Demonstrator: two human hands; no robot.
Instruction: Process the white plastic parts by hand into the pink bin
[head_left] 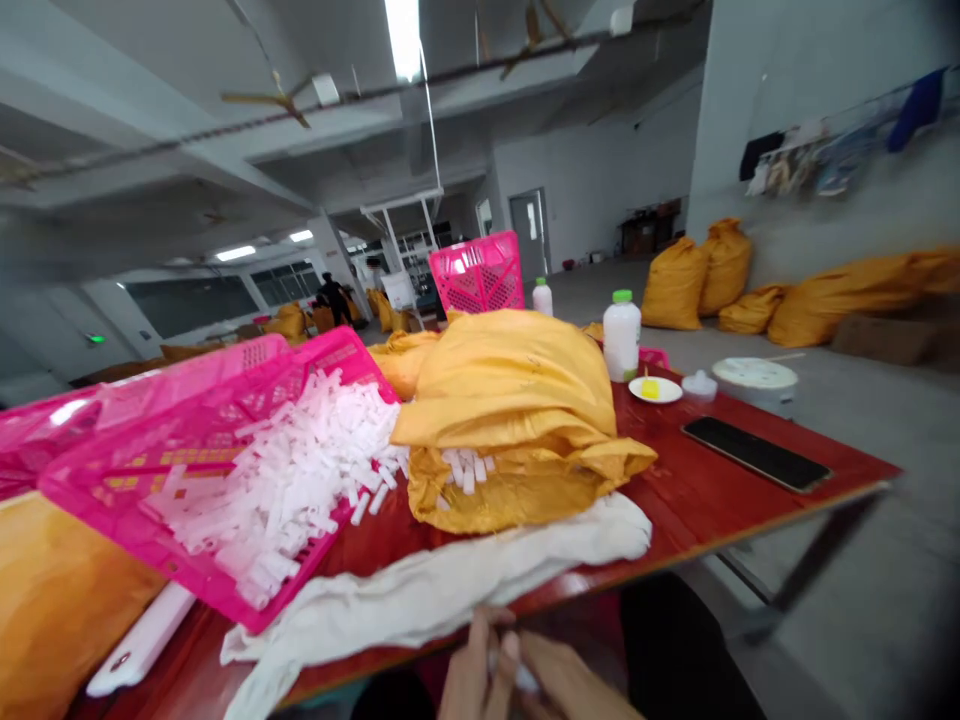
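Note:
At the table's front edge, my left hand [480, 668] and my right hand [564, 675] are close together, fingers bent inward. Between them is a small white piece [526, 678], mostly hidden by the fingers and blurred. Just beyond the hands, a rolled white cloth [442, 590] lies along the edge. Behind it, a yellow woven sack [517, 375] rests on its side, mouth toward me, with several short white tubes [469, 470] inside the opening. To the left, a tilted pink plastic basket [150, 505] holds a heap of similar white tubes [292, 470], some spilling toward the sack.
On the red table [720, 470] at right lie a phone [756, 453] and a small plate [656, 391] with a yellow piece. A white bottle [622, 338] with a green cap stands behind. A white-handled object [142, 640] and another yellow sack [67, 610] are at left. Filled sacks [675, 285] line the wall.

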